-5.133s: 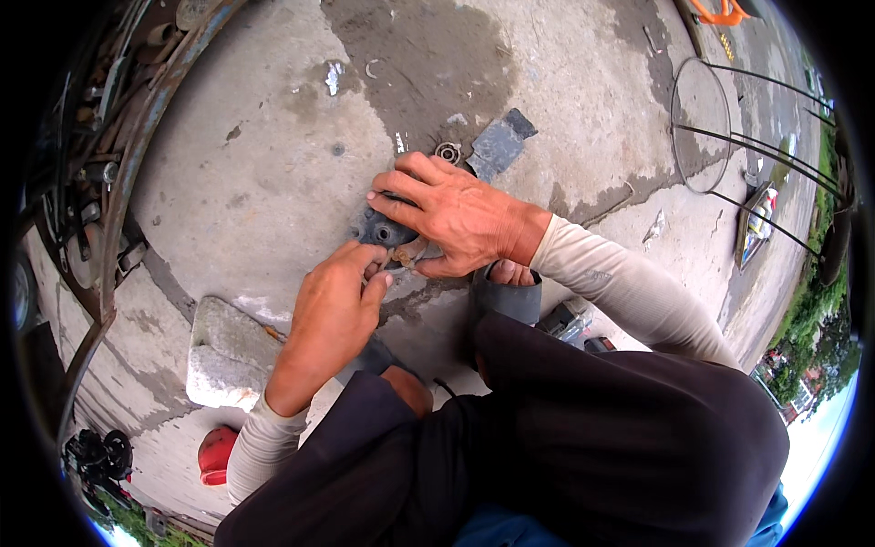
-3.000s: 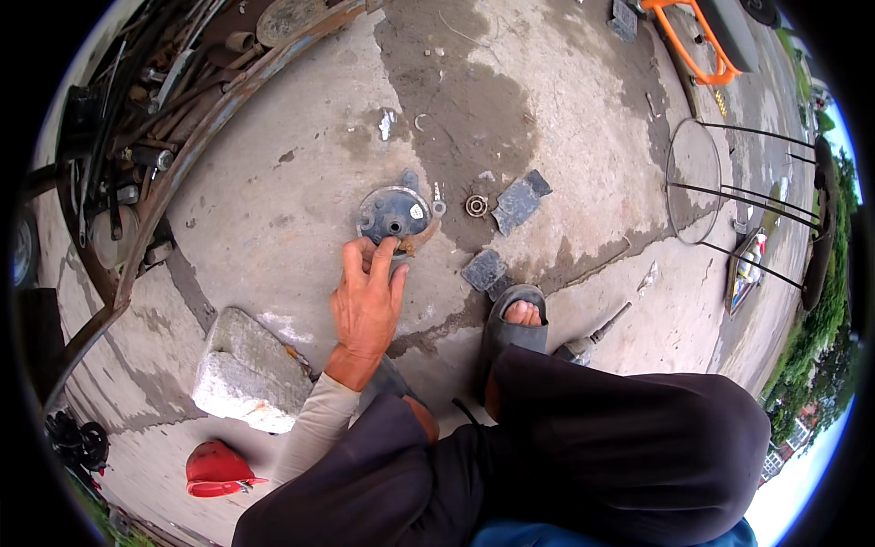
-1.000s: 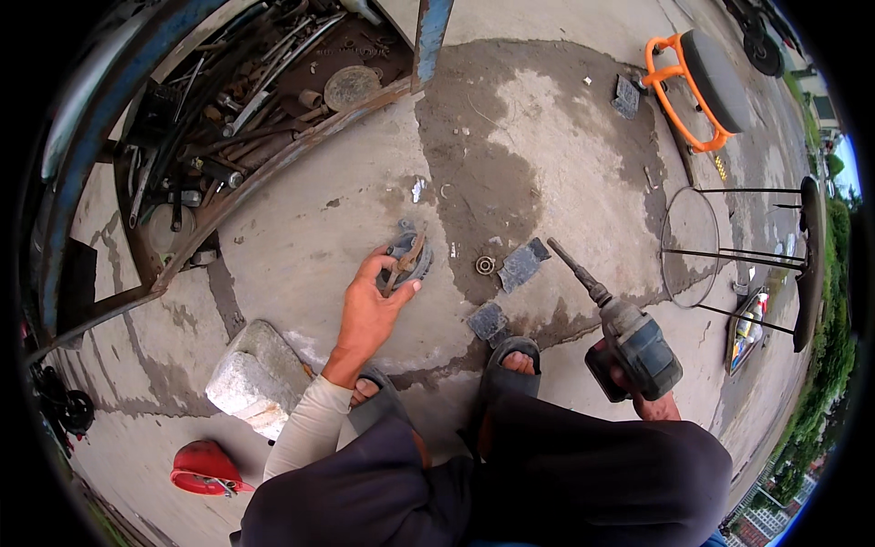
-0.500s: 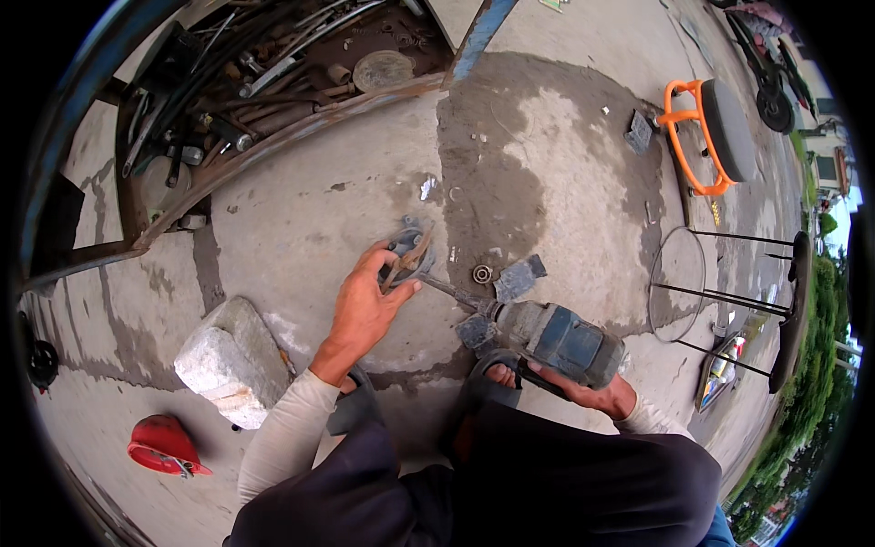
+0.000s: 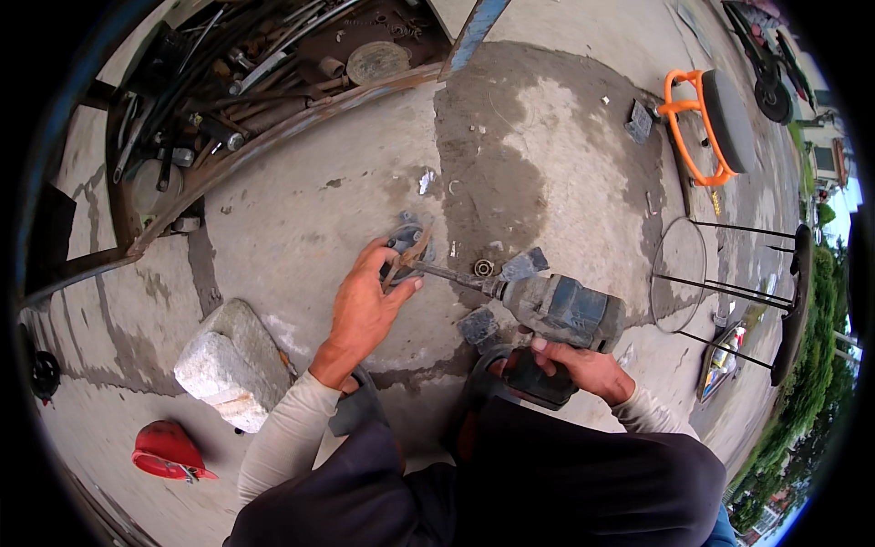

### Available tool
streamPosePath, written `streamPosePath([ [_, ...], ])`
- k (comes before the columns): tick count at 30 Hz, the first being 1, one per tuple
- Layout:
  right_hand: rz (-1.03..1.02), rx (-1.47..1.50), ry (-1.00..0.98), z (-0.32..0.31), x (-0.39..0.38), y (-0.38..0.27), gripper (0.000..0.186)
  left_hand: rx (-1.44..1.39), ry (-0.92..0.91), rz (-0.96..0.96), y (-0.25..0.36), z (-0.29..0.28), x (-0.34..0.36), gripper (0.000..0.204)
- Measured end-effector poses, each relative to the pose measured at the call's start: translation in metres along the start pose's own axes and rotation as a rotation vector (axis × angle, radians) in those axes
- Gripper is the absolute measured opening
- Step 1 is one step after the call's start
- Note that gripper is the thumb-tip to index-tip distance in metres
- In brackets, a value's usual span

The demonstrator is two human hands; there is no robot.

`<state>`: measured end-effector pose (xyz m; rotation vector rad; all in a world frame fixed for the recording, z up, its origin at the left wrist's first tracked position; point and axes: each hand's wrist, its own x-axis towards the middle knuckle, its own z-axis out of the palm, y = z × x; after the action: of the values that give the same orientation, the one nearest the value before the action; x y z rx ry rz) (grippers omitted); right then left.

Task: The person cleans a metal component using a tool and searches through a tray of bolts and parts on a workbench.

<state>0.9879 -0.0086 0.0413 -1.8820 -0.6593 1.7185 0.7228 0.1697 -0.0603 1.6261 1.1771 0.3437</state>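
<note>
My left hand (image 5: 363, 305) grips a dark, round metal part (image 5: 401, 239) low over the concrete, with a rusty curved strip (image 5: 416, 251) lying across it. The fingers hide some of both. My right hand (image 5: 583, 366) is closed round the handle of a grey and blue cordless impact wrench (image 5: 565, 310), its black battery (image 5: 540, 381) at the lower end. The tool lies almost level. Its long, thin shaft (image 5: 456, 276) points left and its tip meets the strip and part by my left fingers; exact contact cannot be made out.
A ring-shaped bearing (image 5: 483, 268) and dark flat pieces (image 5: 478, 325) lie near the wrench. A stone block (image 5: 228, 360) and red bowl-like container (image 5: 171, 451) are at left. A metal rack (image 5: 283, 137) holds many tools. An orange-framed stool (image 5: 697, 128) and a black stool (image 5: 795, 305) stand right.
My right hand has turned the impact wrench, so its handle and battery now show below the body. The shaft tip has come up to the strip. My left hand keeps its hold.
</note>
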Motion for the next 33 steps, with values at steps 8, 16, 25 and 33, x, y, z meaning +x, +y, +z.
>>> streamPosePath([
  [8,0.104,0.469,-0.081,-0.008,0.013,-0.009,0.037,0.095,-0.003,0.015,0.003,0.000,0.001,0.047],
  [16,-0.244,-0.353,-0.044,-0.013,0.007,-0.005,0.029,0.197,0.087,0.140,-0.004,0.007,-0.001,0.047],
  [25,-0.547,-0.641,-0.084,-0.032,0.018,-0.008,0.022,0.174,0.039,0.031,0.012,0.006,-0.005,0.045],
  [33,-0.998,-1.159,0.085,-0.024,0.012,0.016,0.020,0.155,0.013,0.070,0.007,0.002,-0.005,0.041],
])
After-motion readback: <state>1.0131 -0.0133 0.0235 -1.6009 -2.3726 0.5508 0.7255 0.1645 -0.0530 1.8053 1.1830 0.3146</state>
